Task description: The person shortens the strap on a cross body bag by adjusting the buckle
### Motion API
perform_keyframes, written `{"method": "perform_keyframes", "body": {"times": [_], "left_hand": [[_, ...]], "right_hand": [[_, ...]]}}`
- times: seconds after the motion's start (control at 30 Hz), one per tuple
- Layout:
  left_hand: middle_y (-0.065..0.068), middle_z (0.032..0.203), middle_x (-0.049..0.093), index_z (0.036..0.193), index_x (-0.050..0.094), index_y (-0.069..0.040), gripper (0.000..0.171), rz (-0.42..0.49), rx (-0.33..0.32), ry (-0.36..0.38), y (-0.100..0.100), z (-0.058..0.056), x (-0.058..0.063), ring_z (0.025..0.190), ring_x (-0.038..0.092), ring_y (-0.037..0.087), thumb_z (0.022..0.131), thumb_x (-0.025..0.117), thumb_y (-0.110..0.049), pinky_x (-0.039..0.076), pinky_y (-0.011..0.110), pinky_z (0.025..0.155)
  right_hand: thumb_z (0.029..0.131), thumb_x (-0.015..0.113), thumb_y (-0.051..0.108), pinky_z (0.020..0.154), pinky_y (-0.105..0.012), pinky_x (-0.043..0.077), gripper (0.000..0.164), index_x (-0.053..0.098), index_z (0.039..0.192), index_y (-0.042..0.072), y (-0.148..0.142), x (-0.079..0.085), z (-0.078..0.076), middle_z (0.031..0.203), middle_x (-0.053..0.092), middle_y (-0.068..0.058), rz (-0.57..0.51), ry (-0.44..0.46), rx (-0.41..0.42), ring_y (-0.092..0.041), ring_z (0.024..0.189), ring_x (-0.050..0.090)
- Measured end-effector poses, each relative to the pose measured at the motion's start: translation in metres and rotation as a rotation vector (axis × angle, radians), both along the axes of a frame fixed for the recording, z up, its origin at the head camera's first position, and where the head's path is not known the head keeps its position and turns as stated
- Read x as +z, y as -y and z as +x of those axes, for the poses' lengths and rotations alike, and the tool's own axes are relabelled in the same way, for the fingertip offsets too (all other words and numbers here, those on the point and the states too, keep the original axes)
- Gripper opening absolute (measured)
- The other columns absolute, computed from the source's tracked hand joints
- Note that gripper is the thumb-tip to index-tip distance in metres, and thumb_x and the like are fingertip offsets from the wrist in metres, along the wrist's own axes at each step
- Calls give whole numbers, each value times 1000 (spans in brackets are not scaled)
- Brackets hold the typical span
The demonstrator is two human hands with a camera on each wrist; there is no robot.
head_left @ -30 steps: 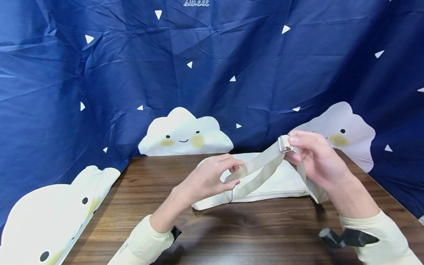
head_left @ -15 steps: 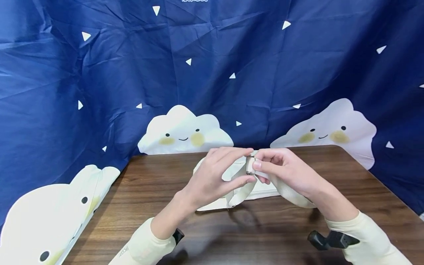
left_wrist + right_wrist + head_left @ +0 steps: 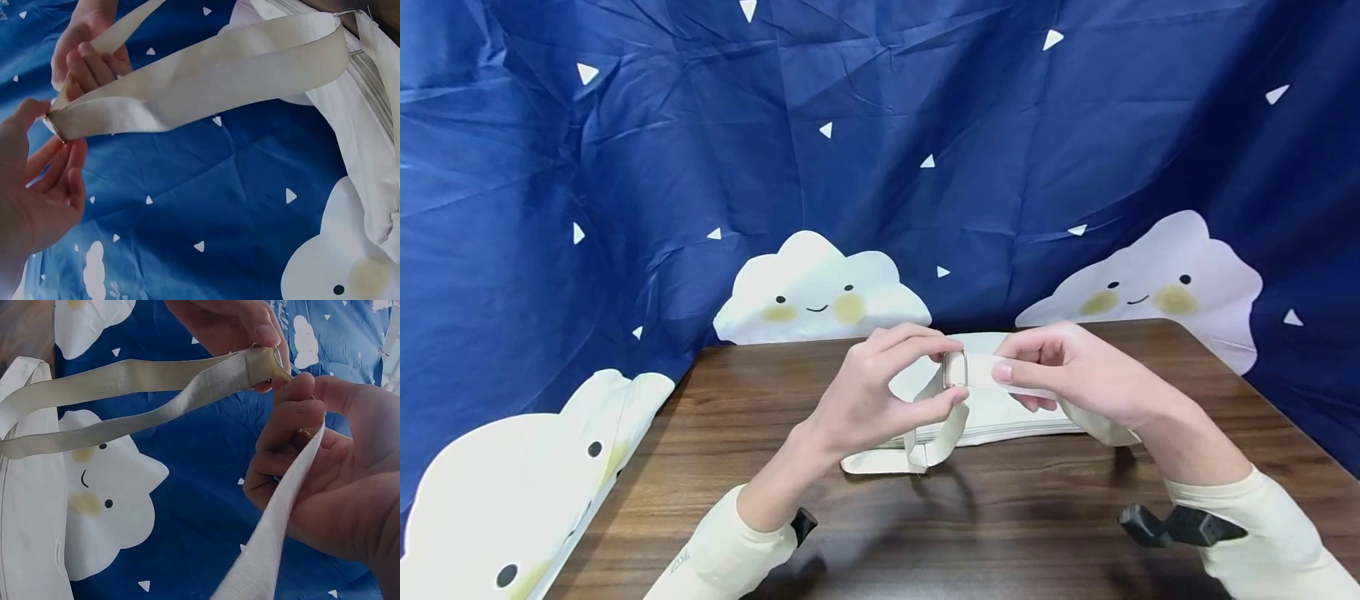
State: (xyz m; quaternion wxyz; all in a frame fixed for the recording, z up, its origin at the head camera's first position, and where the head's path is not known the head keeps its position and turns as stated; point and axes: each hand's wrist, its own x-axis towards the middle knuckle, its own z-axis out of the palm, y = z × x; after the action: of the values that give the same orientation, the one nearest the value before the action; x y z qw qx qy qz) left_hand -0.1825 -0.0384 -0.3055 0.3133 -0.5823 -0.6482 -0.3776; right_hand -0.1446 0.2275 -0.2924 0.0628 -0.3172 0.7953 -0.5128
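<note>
Buckle Pinched Left, Strap Pinched Right

And here you are, both hands up at the middle of the head view, right over the dark wood-grain surface (image 3: pixel 760 417). Your left hand (image 3: pixel 883 387) has the metal slider buckle (image 3: pixel 955 369) between thumb and fingertip, one at its lower edge, one at its upper. Your right hand (image 3: pixel 1078 375) pinches the off-white strap (image 3: pixel 983 372), thumb on the near face, just to the right of that buckle.

Now the line that matters: between your hands the strap runs left to right, nearly level, its long axis straight out from the buckle's right side. The left hand is the nearer one, touching the metal; the right is a short stretch of webbing away. A loop of the same strap hangs below the buckle, and past your right hand another length drops beneath the wrist.

Behind it all, the white zip bag (image 3: pixel 1000 412) lies on the surface right of centre, long side across the frame, zip along the near edge.

What can't you see? How the webbing passes round the buckle's bars: your fingers cover it in the right wrist view, and the left wrist view catches the metal nearly edge-on. Your left hand and the strap mask part of the bag, and both wrist views cut it off at the border.
</note>
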Motion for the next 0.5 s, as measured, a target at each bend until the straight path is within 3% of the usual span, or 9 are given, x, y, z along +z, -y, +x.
{"method": "perform_keyframes", "body": {"times": [0.13,0.5], "left_hand": [[0,101,68,114,71,-4,37,-4,-21,28,-1,1,-1,95,61,11,82,85,-15,50,26,88],[-8,100,70,118,71,-9,39,-50,39,55,-4,1,-8,93,63,5,84,86,-22,43,24,78]], "right_hand": [[103,62,14,46,-37,36,14,69,93,8,3,-1,-1,62,50,-13,-17,7,24,-28,53,44],[104,59,8,50,-39,41,13,70,98,6,15,-12,-3,66,54,-13,-119,22,72,-26,57,48]]}}
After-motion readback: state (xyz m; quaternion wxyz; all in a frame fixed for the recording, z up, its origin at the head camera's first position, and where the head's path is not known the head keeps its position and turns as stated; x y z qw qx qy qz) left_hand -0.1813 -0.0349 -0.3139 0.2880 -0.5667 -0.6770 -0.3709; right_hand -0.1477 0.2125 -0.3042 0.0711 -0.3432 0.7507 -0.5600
